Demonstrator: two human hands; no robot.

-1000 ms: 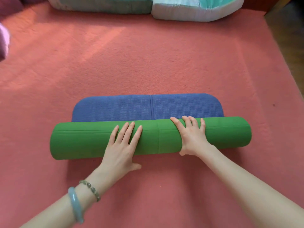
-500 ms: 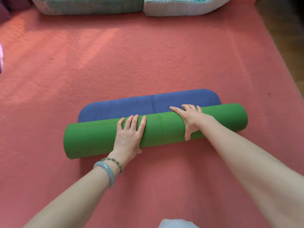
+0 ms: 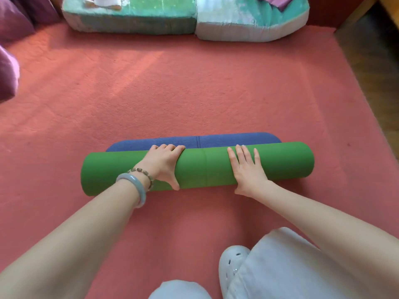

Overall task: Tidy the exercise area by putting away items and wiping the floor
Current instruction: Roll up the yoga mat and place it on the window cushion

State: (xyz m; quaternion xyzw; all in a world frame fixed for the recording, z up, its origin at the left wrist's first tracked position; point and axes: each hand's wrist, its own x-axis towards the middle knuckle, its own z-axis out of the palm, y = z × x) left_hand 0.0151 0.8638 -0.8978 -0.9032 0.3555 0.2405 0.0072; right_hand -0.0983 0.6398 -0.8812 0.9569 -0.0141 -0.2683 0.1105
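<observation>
I have the mat (image 3: 205,167) on the carpet (image 3: 194,93). Left hand (image 3: 164,164) curls over the roll; right hand (image 3: 248,169) presses flat, fingers spread. Rolling nearly complete: 1 short blue strip (image 3: 237,139) lies flat. Storing and floor wiping remain.

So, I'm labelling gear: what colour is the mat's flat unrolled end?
Dark blue: the unrolled end lies beyond the green roll, clearest in the head view.
</observation>
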